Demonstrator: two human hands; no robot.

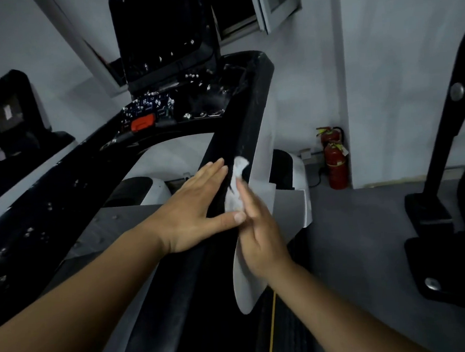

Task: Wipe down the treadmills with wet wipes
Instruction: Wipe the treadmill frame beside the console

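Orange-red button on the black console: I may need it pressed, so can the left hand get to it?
Probably yes: the left hand lies flat on the black padded handrail, holding nothing, and the orange-red button sits uncovered ahead, nothing between.

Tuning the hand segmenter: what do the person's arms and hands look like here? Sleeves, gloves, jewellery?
No gloves, rings or watch on the left hand or right hand. The left forearm and right forearm are bare to the frame edge, with no sleeve in view. The thumbnail on the left is cut short.
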